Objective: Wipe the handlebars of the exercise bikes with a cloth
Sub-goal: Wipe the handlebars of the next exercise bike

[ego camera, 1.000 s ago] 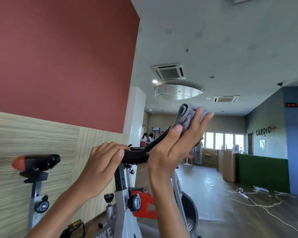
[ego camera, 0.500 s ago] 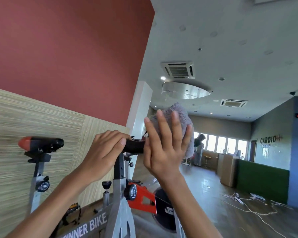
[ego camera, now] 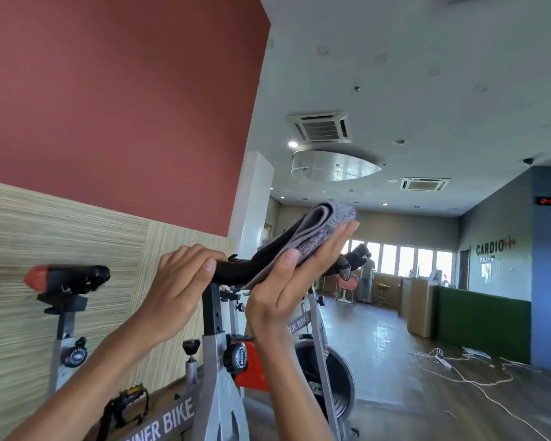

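A grey exercise bike [ego camera: 217, 370] stands right in front of me, with a black handlebar [ego camera: 236, 270] across its top. My left hand [ego camera: 185, 281] grips the handlebar's near part, fingers curled over it. A folded grey cloth [ego camera: 318, 230] is wrapped over the bar's upward-curving right horn. My right hand [ego camera: 287, 281] holds that cloth round the horn, thumb on the near side and straight fingers along the far side. The horn under the cloth is hidden.
The bike's red-and-black saddle [ego camera: 67, 278] is at the left, before a wood-panelled wall [ego camera: 61, 230]. Another bike's handlebar end [ego camera: 353, 259] shows behind my right hand. White cables [ego camera: 458, 370] lie on the floor at right, near a green-fronted counter [ego camera: 481, 323].
My right hand has turned from flat against the cloth to wrapping it along the horn, and the cloth now lies stretched up the bar. My left hand keeps its grip.
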Demonstrator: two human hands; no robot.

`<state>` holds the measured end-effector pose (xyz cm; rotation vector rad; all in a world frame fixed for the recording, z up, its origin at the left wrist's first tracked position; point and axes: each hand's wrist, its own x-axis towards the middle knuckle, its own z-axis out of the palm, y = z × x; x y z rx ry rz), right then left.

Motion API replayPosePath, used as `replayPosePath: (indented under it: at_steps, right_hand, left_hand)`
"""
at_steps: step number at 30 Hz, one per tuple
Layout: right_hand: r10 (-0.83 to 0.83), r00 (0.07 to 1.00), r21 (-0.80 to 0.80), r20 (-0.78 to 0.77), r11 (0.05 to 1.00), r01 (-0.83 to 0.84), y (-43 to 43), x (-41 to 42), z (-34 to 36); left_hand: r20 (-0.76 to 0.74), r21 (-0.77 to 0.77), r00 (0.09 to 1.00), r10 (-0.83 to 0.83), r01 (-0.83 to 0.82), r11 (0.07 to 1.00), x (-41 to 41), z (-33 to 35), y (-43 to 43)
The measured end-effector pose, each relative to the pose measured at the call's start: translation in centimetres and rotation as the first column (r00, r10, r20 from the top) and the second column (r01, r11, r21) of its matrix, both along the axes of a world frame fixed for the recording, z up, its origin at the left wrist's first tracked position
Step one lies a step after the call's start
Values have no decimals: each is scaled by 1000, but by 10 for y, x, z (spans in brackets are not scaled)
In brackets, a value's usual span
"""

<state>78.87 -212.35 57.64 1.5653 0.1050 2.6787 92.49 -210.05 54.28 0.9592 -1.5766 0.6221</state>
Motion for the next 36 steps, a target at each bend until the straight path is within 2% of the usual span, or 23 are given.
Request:
replayPosePath:
  at_steps: [5,9,14,17,19,20,22,23,25,30,33,36]
  right_hand:
    - [-73,996,-42,42,996,75,-3,-9,22]
    - [-195,980,-59,-26,979,193,-9,3,4]
    - [-142,988,-10,62,990,142,-3,-11,27]
    - [-341,940,-24,-2,940,340,-4,-1,9]
    - [-545,836,-81,-67,838,539,-14,-5,-1]
    - [-655,751,-113,-84,755,645,-17,-13,-1]
    - [-851,520,-228,-75,522,822,-17,-31,3]
    - [-909,413,-297,-60,411,862,-14,-40,6]
    - [-963,263,-417,-68,266,869,-4,-53,16]
    - [-980,45,-552,-194,147,821,25,-58,49]
    - [-976,-11,-550,-219,114,828,30,-59,44]
    - [-963,-26,-535,-268,126,835,34,-59,38]
  left_hand:
    - [2,-14,1000,-14,14,1000,2,-1,-4]
    - [2,-20,1000,-12,12,1000,2,-1,-3]
    - [2,-25,1000,-31,31,999,4,-2,-4]
    - [-1,-26,1000,-27,27,999,3,-2,-4]
    - [1,-39,1000,-20,20,999,2,-2,-3]
    - [5,-43,1000,-14,14,999,2,-2,-3]
    - [15,-41,1000,1,-1,999,2,-1,-2]
    - [20,-35,1000,6,-6,999,3,-1,-2]
    - [18,-24,1000,15,-14,1000,5,-1,-2]
    - [11,-29,999,30,-30,999,3,-1,-1]
    - [30,-14,998,47,-46,999,2,-3,1]
    - [50,20,996,69,-70,997,1,-2,7]
